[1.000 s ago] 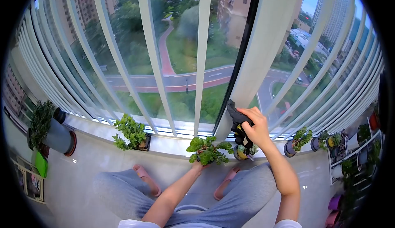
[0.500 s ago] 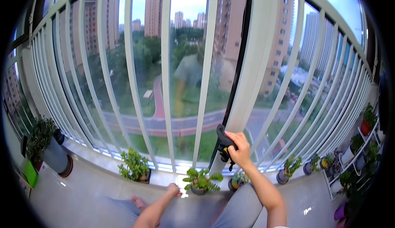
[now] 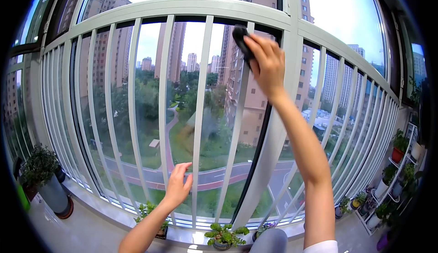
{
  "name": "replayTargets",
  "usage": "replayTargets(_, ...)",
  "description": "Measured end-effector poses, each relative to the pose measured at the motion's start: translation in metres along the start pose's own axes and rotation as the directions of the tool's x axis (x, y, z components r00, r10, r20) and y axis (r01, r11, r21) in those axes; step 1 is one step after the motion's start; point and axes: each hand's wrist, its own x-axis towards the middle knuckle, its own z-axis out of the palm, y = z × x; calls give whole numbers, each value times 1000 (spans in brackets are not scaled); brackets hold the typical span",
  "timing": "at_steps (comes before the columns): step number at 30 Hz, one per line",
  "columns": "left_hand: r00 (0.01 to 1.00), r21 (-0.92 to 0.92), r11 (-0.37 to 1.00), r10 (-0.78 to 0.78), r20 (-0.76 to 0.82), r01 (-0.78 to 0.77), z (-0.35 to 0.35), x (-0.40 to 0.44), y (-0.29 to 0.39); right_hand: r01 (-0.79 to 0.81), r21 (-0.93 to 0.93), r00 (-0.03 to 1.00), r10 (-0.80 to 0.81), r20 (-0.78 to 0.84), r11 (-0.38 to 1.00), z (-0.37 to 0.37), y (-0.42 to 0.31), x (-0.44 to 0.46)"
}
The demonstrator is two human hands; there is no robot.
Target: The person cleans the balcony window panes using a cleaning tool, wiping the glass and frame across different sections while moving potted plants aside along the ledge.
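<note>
My right hand is raised and wrapped round a black handheld tool with a rounded end. The tool lies against or just in front of the upper part of a white railing bar, below the top rail. My fingers hide its lower part, and its exact kind does not show. Lower down, my left hand holds nothing, its fingers apart, close to another white bar. Whether it touches that bar I cannot tell.
Potted plants stand along the ledge at the foot of the railing. A large grey pot is at the left, and a white plant rack at the right. My knee is close to the ledge.
My right hand has moved up with the black tool, from the railing's foot to near its top rail. My left hand has risen and its fingers have spread. The view has tilted upward.
</note>
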Motion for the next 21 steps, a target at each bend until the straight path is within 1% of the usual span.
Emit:
replayTargets(1,994,27,998,64,-92,-62,2,4,-4,4,-17,1000,-3,30,1000,12,14,16)
replayTargets(2,994,23,998,60,-91,-58,3,8,-8,-48,19,995,46,87,999,28,27,21)
replayTargets(4,998,-132,989,-66,-19,63,11,14,-17,-184,121,973,163,166,976,39,27,16)
replayTargets(6,995,-155,984,-94,-20,90,18,19,-31,-124,65,977,111,181,990,36,6,-14)
replayTargets(7,993,-172,979,-112,-26,106,19,20,-36,-68,72,988,57,141,995,32,-10,-38)
replayTargets(8,993,-171,979,-118,-19,114,18,21,-36,-72,117,990,56,132,991,26,-25,-63)
replayTargets(9,989,-208,967,-150,3,148,16,22,-34,-80,160,989,58,135,984,18,-41,-92)
replayTargets(10,983,-245,952,-183,23,183,14,22,-31,-77,178,985,47,167,981,10,-57,-124)
replayTargets(11,982,-237,953,-187,32,190,12,22,-28,-75,194,979,35,199,978,-2,-77,-155)
replayTargets(12,980,-235,952,-194,31,196,12,21,-28,-55,220,987,20,159,974,-7,-97,-189)
replayTargets(13,982,-229,955,-185,30,186,12,20,-27,-41,218,976,-7,219,975,-20,-118,-221)
replayTargets(15,984,-220,959,-176,28,178,13,15,-26,55,220,943,-123,308,974,-42,-154,-284)
replayTargets(16,984,-208,961,-176,37,179,15,15,-28,101,248,897,-196,396,963,-58,-169,-308)
replayTargets(17,984,-196,964,-174,45,180,15,14,-30,152,279,857,-267,441,948,-69,-183,-332)
replayTargets(18,985,-193,965,-171,38,175,16,13,-31,203,350,809,-358,466,915,-80,-193,-348)
replayTargets(20,987,-180,971,-151,52,158,18,10,-32,230,502,677,-508,532,834,-89,-201,-353)
replayTargets(21,984,-184,968,-163,66,173,18,10,-32,240,501,677,-513,527,831,-86,-198,-344)
